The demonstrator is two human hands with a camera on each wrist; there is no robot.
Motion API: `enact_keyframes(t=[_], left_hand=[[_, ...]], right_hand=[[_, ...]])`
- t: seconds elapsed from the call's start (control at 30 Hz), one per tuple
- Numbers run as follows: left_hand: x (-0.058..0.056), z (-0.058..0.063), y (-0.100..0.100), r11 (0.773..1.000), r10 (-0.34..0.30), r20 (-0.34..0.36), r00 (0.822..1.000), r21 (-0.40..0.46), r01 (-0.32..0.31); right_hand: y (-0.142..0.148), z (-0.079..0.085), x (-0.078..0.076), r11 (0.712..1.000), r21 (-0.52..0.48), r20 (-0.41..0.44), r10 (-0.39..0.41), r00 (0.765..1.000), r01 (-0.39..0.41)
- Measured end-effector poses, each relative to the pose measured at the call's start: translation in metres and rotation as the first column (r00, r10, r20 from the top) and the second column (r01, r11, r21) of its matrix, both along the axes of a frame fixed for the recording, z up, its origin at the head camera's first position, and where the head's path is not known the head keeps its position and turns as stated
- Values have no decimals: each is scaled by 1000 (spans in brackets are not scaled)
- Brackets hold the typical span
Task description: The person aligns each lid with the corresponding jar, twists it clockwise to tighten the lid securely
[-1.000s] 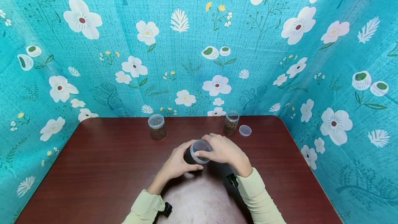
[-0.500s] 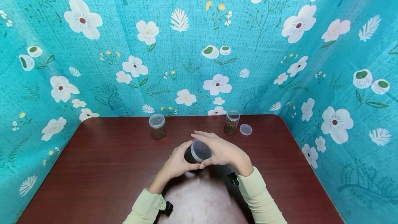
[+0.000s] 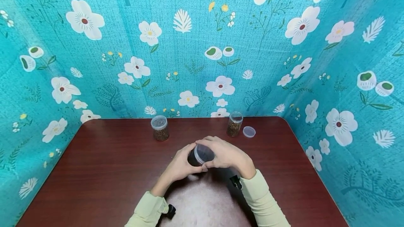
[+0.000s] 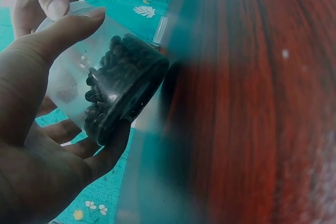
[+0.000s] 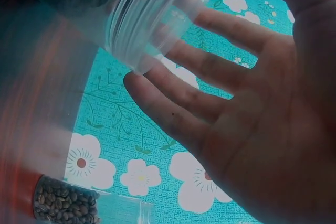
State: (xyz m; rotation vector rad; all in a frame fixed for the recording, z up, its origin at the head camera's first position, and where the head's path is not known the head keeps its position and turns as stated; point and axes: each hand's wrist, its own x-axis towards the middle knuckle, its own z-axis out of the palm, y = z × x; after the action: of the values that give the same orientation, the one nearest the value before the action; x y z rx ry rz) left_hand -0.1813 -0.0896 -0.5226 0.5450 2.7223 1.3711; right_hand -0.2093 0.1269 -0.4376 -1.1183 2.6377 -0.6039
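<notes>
A clear plastic jar [image 4: 123, 77], part filled with dark coffee beans, is tilted over the table in the head view. My left hand [image 3: 180, 164] grips its body, the thumb along one side and the fingers round the other. The clear lid [image 3: 205, 152] faces up toward my head. Round its rim curls my right hand [image 3: 228, 152], thumb at the near edge and fingers at the far edge. In the right wrist view, fingertips meet the side of the ridged lid [image 5: 149, 30].
A lidded jar of brown contents [image 3: 160, 129] stands at the back left of the brown table [image 3: 110, 171]. An uncovered jar of coffee beans [image 3: 234, 125] stands at the back right, a loose clear lid [image 3: 249, 131] beside it. Behind hangs a turquoise flowered cloth [image 3: 189, 62].
My right thumb has moved from across the lid's top to its near edge. The right fingers reached out straighter half a second ago and now bend round the rim. The left hand keeps its grip.
</notes>
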Motion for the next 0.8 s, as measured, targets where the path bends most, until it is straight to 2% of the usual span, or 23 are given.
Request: enact_keyframes(t=[0.33,0.5,0.63,0.8], left_hand=[[1,0,2,999,-16,9,1000,44,16],[2,1,3,997,-45,21,999,68,44],[2,0,3,996,-46,14,999,72,45],[1,1,2,997,-42,7,999,69,41]], right_hand=[[-3,-1,2,994,15,5,-108,994,108],[-6,-3,3,986,29,1,-162,987,162],[-9,-6,2,974,37,-7,-225,974,225],[-14,-9,3,945,64,-43,-319,947,321]])
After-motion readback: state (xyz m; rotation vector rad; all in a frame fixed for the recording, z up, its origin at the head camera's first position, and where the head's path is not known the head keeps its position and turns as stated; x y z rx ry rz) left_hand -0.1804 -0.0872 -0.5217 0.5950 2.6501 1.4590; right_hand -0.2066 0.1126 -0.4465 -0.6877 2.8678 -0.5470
